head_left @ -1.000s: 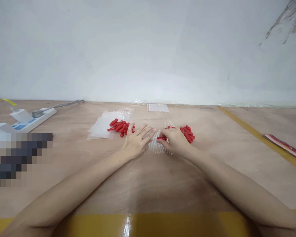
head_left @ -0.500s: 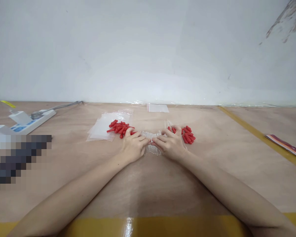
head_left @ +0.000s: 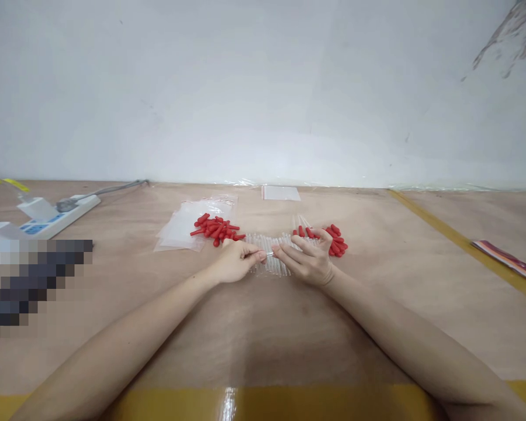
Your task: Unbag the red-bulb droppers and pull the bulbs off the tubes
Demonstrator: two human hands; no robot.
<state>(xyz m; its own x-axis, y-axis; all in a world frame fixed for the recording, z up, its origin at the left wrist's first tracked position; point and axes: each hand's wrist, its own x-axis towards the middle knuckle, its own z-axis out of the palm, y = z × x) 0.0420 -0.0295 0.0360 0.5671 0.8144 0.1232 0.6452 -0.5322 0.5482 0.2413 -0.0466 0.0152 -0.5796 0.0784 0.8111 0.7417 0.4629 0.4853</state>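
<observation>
My left hand (head_left: 238, 261) pinches the left end of a thin clear dropper tube (head_left: 269, 254) between thumb and index finger. At the tube's right end, the fingertips of my right hand (head_left: 305, 257) close on it. Below both hands lies a row of similar clear tubes (head_left: 272, 269), side by side. A heap of red rubber dropper bulbs (head_left: 217, 229) lies just beyond my left hand. Past my right hand are more red bulbs (head_left: 336, 241), and a few droppers (head_left: 301, 230) have red bulbs joined to clear tubes pointing away. My right palm and fingers partly hide these.
Clear plastic bags (head_left: 179, 228) lie under and beside the left heap. Another small bag (head_left: 281, 193) rests near the wall. At left stands a white power strip (head_left: 65, 216) with plugs and a cable. A striped strip (head_left: 506, 261) lies far right, across yellow tape (head_left: 442, 225).
My hands have drawn slightly apart, so the tube between them now shows. My left hand has tilted and its fingers are gathered into a pinch; my right fingers have lifted and spread a little.
</observation>
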